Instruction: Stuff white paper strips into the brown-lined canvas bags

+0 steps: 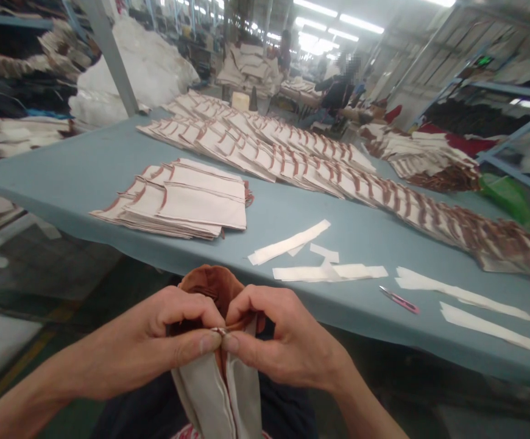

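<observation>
Between my hands is a sewn fabric piece, off-white outside with a brown part at its top. It hangs over my lap, in front of the table edge. My left hand pinches its seam between thumb and forefinger. Close against it, my right hand pinches the same seam from the other side. The thumb tips nearly meet there, and a small bit of edge shows between them. The piece's lower end runs out of view at the bottom.
On the blue-green table lie a stack of fabric pieces, long overlapping rows of similar pieces, white strips and pink-handled thread snips. A metal post stands at the table's far left. A person is in the background.
</observation>
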A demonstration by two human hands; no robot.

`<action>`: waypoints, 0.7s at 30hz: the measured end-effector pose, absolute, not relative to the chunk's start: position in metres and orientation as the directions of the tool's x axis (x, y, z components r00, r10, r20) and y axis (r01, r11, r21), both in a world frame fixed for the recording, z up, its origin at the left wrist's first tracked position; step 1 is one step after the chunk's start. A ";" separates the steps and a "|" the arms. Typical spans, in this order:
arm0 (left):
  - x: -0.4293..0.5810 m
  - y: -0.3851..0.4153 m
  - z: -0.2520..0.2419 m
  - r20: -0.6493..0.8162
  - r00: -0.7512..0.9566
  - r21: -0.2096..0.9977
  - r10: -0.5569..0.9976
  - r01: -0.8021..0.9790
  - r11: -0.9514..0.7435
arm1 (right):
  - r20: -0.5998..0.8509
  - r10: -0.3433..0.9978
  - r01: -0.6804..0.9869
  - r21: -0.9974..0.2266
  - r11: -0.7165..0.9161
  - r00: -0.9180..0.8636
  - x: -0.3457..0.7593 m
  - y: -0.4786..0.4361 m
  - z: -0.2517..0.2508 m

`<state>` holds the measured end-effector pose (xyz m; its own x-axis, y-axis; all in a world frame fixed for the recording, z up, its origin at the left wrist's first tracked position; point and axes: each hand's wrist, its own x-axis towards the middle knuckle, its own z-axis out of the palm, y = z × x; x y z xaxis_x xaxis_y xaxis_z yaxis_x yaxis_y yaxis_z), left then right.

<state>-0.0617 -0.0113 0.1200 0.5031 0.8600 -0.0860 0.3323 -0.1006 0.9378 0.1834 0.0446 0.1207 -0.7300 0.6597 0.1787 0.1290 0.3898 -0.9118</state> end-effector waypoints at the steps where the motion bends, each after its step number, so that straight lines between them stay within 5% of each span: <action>1: -0.062 -0.013 0.120 -0.092 0.495 0.936 0.864 0.339 -0.094 | 0.194 0.650 0.119 -0.906 0.406 -0.735 0.184 0.045 0.121; 11: -0.066 -0.027 0.109 -0.075 0.438 0.935 0.896 0.343 -0.089 | 0.423 0.504 0.128 -0.657 0.743 -0.753 0.185 0.041 0.126; 18: -0.058 -0.031 0.106 -0.057 0.333 0.914 0.941 0.396 -0.084 | 0.461 0.421 0.326 -0.274 0.905 -0.781 0.174 0.031 0.128; 21: -0.053 -0.031 0.106 0.013 0.299 0.902 0.954 0.408 -0.140 | 0.472 0.428 0.297 -0.329 0.896 -0.770 0.171 0.033 0.126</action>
